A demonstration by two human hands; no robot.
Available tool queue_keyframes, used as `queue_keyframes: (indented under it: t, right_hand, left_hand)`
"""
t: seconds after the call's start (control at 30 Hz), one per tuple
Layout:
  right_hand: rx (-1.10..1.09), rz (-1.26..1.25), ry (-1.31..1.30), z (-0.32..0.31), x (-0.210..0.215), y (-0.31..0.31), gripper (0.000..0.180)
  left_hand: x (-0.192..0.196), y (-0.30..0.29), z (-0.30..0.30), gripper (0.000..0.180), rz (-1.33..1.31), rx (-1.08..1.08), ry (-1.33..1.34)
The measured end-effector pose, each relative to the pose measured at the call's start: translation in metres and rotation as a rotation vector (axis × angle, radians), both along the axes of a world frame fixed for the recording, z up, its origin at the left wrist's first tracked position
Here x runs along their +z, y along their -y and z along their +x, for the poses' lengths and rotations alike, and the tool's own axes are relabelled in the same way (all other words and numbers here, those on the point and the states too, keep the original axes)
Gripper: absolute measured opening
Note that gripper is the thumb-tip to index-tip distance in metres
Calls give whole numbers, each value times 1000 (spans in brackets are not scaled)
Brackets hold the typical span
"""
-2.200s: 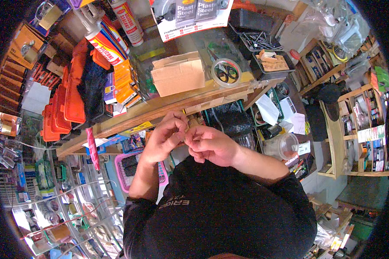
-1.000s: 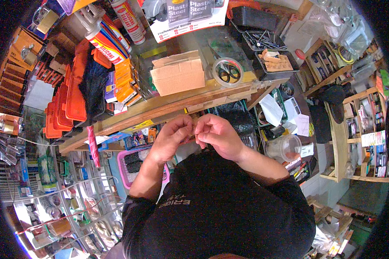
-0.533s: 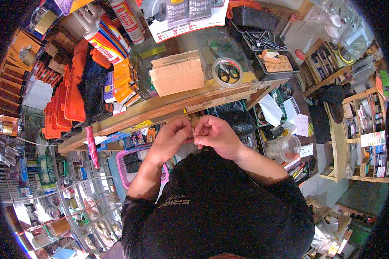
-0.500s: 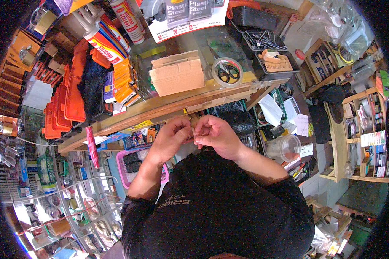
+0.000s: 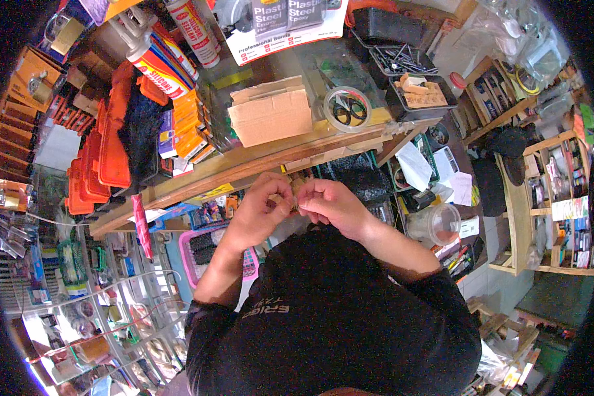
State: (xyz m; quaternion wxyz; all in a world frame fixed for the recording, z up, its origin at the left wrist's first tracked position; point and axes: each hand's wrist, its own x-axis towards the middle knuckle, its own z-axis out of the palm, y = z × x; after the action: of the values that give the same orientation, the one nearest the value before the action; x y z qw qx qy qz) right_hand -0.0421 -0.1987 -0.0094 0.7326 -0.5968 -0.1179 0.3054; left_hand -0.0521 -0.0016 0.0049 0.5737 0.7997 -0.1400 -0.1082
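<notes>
My left hand [image 5: 263,206] and my right hand [image 5: 331,203] meet in front of my chest, just below the edge of the wooden counter [image 5: 257,162]. Their fingertips pinch a small pale object [image 5: 296,194] between them; it is too small and too covered to tell what it is. Both forearms rise from my black shirt [image 5: 336,317]. On the counter right above the hands sit a cardboard box [image 5: 270,113] and a round clear container holding scissors [image 5: 347,109].
Orange cases [image 5: 105,148] and sealant tubes [image 5: 158,59] fill the counter's left. A black tray of nails [image 5: 402,59] lies at the right. A pink basket [image 5: 201,247] and a glass display case [image 5: 99,310] stand at lower left; a clear plastic cup [image 5: 435,224] at right.
Both hands stayed together at the counter edge, shifting slightly as the fingers worked the small object. The view has drifted a little; nothing else moved.
</notes>
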Motion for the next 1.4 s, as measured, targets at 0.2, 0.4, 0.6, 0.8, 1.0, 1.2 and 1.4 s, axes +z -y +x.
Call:
queue_keyframes:
  t: [0.2, 0.4, 0.6, 0.8, 1.0, 1.2, 1.4]
  right_hand:
    - [17, -86, -46, -1, -8, -1, 11]
    - [-16, -53, -28, -1, -7, 1, 11]
    - [-30, -26, 2, -1, 1, 7, 13]
    - [-51, -12, 4, -3, 2, 14, 14]
    - [-118, 15, -25, -2, -6, 28, 11]
    - [-188, 95, -72, -7, -9, 43, 10]
    - [-212, 112, -149, -8, -16, 54, 10]
  left_hand:
    - [0, 1, 3, 13, 169, -80, 182]
    - [8, 3, 7, 12, 169, -85, 167]
    - [10, 1, 11, 12, 152, -138, 150]
    - [22, -5, 17, 16, 208, -153, 160]
    - [59, 3, 56, 29, 649, 186, 966]
    - [49, 4, 108, 38, 798, 350, 949]
    - [33, 1, 117, 19, 595, 261, 894]
